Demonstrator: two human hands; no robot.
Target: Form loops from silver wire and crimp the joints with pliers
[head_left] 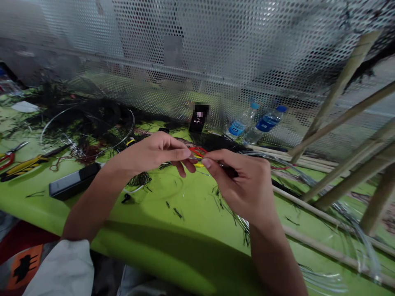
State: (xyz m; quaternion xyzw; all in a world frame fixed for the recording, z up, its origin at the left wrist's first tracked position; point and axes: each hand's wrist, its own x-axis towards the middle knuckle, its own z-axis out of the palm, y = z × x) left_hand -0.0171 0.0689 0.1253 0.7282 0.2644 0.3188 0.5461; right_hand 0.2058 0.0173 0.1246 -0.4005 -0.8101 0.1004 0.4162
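Wire [195, 158] pinched by thumb and finger of left hand [154, 153] and right hand [247, 181], between both, over the middle of the table [194, 205], maybe for a steady hold, with bottles [267, 124] far right, likely out of the way.

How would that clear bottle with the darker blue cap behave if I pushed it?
Being tall and narrow, the bottle would probably tip if pushed near its cap. It looks plastic, so may flex when squeezed. Its weight is unclear.

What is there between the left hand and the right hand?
In the head view, a thin greyish piece spans the gap from the left hand to the right hand, pinched by both; it is too small to identify.
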